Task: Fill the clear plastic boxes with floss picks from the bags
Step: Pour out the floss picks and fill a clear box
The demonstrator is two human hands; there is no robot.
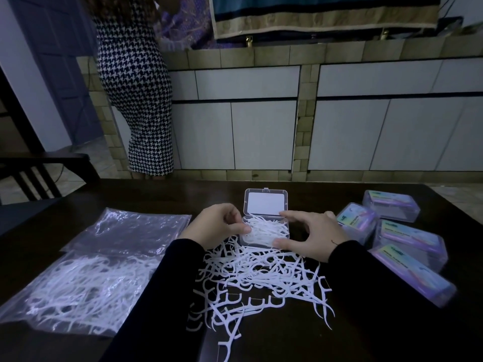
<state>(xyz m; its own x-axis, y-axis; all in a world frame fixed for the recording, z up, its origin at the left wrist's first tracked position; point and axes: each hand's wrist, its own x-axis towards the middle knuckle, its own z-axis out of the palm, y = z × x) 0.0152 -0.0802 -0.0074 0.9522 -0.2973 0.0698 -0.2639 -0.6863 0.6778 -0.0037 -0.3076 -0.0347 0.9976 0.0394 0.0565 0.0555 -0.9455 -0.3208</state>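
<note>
At the middle of a dark table [287,343], the left hand [217,226] has its fingers curled together over the near-left corner of an open clear box [265,231], thumb and fingertips pressing floss picks down into it; whether they pinch any single pick cannot be told. The right hand [313,235] is spread wide, fingers apart, thumb at the box's near-right corner and forefinger along its far edge, seemingly bracing the box so it does not slide while the picks are packed. The box looks close to full, its hinged lid [265,203] standing open at the back, out of the way. Just in front of the box, touching it, lies a loose heap of white floss picks [261,278], placed within easy reach of both hands. To the left lie two clear bags: the near bag [70,291] holds many picks, the far bag [130,231] looks flat and emptied. To the right, four closed boxes with coloured labels [407,244] sit grouped together, probably finished. Beyond the table, a person in a houndstooth skirt [138,87] stands at a tiled counter.
</note>
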